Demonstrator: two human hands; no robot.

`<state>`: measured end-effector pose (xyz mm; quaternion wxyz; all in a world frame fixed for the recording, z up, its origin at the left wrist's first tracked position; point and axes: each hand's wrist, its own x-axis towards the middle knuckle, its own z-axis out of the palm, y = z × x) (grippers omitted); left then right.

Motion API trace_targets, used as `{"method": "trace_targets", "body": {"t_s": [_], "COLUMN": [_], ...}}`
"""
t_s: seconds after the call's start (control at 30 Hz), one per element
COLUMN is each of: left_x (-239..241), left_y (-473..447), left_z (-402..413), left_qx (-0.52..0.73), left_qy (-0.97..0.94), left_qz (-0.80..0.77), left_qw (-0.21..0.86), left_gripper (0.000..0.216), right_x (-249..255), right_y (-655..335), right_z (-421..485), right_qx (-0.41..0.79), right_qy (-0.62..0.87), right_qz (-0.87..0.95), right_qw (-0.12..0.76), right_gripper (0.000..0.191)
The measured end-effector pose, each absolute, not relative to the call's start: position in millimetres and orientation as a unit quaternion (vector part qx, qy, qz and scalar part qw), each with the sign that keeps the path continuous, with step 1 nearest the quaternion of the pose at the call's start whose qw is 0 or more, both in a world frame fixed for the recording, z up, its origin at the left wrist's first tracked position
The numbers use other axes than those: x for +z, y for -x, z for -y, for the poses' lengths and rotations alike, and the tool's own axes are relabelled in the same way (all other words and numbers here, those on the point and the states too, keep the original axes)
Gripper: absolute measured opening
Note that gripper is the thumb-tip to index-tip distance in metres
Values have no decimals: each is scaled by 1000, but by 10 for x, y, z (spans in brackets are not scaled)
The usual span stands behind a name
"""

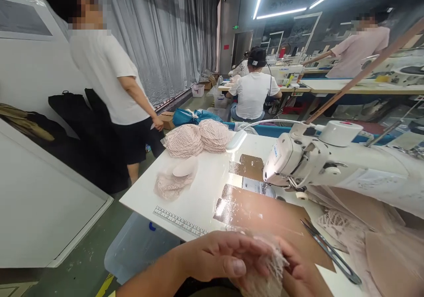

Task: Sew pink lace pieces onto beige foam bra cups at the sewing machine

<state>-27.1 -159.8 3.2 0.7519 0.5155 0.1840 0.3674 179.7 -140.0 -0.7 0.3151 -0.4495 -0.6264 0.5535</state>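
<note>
At the bottom of the view both my hands close on one small piece of pale pink lace [265, 270]. My left hand [218, 255] pinches it from the left, thumb on top. My right hand [298, 275] grips it from the right and is partly cut off by the frame's edge. They hover at the near edge of the white sewing table [198, 191]. Just beyond them lies a brown cardboard sheet [265, 213], and the white sewing machine [318, 156] stands to the right.
Thread snips [331, 253] lie on the table right of my hands. Pink lace bundles [198, 139] and a small lace pile [174, 180] sit at the far left. A printed ruler [180, 222] marks the table's edge. A person in white [109, 80] stands left; others work behind.
</note>
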Motion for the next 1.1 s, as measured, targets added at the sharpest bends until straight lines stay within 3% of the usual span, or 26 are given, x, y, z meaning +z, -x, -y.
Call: {"method": "trace_targets", "body": {"t_s": [0.1, 0.23, 0.4, 0.6, 0.8, 0.97, 1.1], "left_x": [118, 171, 69, 12, -8, -130, -171], "left_y": [209, 235, 281, 258, 177, 80, 5], "left_z": [1573, 1463, 1347, 1328, 1302, 1270, 1273], "left_qx": [381, 426, 386, 444, 405, 491, 550], "left_qy": [-634, -737, -727, -695, -708, -634, -542], "left_qz": [-203, -283, -300, -315, -303, -433, -459], "left_qw": [641, 442, 483, 469, 493, 411, 440], "left_gripper": [46, 36, 43, 28, 40, 43, 39], "right_x": [-32, -108, -115, -135, -163, -230, -399], "right_y": [-1701, -1688, -1735, -1749, -1695, -1785, -1748], "right_z": [1453, 1502, 1489, 1446, 1358, 1360, 1462], "right_qx": [694, 774, 801, 708, 632, 387, 300], "right_qy": [370, 320, 321, 435, 443, 551, 472], "right_qz": [553, 477, 423, 435, 507, 587, 695], "right_qw": [274, 265, 274, 347, 385, 450, 452], "right_gripper": [32, 32, 35, 39, 42, 55, 68]}}
